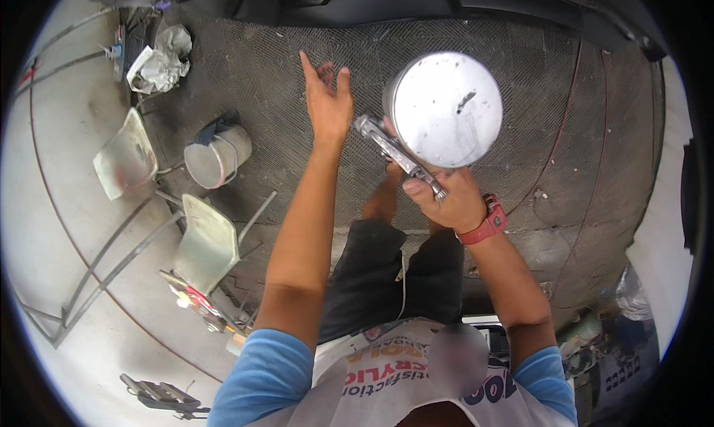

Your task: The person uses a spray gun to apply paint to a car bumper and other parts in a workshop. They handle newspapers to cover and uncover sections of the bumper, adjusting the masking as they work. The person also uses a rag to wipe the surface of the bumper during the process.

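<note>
My right hand (455, 204) grips a spray gun (401, 158) with a silver metal body, held up in front of me and tilted. A large round white cup (446, 109), its top marked with dark smudges, sits against the gun's far right side. Most of the gun's handle is hidden by the cup and my fingers. To the left of the gun, my left hand (329, 106) is raised with nothing in it. Its index finger and thumb stretch apart while the other fingers curl somewhat.
A white bucket (212, 163) stands on the textured dark floor (275, 122) at left. Two worn chairs (208, 237) are beside it, with crumpled paper (167, 66) beyond. Bent metal tubing (111, 263) lies further left. A dark panel edge (357, 7) spans the far side.
</note>
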`<action>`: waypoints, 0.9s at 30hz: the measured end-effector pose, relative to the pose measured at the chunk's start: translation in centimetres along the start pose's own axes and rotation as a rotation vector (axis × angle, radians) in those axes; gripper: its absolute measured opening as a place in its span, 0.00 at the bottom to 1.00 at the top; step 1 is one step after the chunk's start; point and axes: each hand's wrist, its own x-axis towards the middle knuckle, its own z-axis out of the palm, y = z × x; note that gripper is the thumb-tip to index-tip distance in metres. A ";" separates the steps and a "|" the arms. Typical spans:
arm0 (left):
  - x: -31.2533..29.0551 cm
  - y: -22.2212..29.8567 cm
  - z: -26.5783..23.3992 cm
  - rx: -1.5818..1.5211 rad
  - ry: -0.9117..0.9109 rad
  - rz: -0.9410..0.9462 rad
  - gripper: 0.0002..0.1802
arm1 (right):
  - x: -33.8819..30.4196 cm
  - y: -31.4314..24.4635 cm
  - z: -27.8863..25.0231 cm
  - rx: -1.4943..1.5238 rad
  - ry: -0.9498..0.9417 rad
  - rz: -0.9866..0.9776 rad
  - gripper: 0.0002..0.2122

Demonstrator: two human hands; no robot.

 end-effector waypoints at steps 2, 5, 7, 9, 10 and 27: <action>1.4 0.7 -0.3 -0.059 0.087 0.072 0.54 | 1.6 -1.1 1.3 0.123 -0.012 -0.004 0.25; 2.7 3.6 -1.5 -0.120 0.126 0.048 0.55 | 4.2 -2.2 2.0 0.229 -0.008 -0.016 0.27; 3.2 5.8 -2.3 -0.148 0.146 0.034 0.56 | 5.7 -4.5 1.7 0.273 -0.013 0.009 0.30; 4.1 6.4 -3.1 -0.111 0.150 0.095 0.56 | 7.1 -6.0 1.8 0.291 -0.014 -0.012 0.33; 4.3 6.9 -3.5 -0.133 0.136 0.093 0.56 | 7.5 -6.4 1.8 0.289 -0.011 -0.014 0.34; 1.3 8.1 -3.9 0.065 -0.087 0.475 0.47 | 8.1 -8.6 3.3 0.229 0.101 0.025 0.40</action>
